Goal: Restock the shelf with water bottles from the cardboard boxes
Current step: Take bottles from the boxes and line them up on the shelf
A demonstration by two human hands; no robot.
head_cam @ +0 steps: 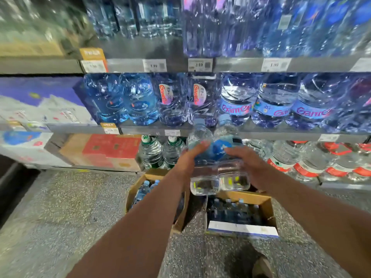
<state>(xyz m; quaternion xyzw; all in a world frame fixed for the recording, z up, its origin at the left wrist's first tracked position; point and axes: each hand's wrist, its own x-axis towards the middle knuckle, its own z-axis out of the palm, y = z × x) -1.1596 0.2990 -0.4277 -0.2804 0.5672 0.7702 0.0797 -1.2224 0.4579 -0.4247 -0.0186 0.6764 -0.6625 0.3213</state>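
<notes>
Water bottles (230,173) held w/ left hand (190,157) & right hand (246,160).

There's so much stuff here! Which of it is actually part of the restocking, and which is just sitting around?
Part of the job:
- water bottles, two, held between the left hand and right hand
- cardboard boxes on the floor
- shelf

Just there:
- big blue jugs
- red-labelled bottles
- red carton
- price tags
</notes>
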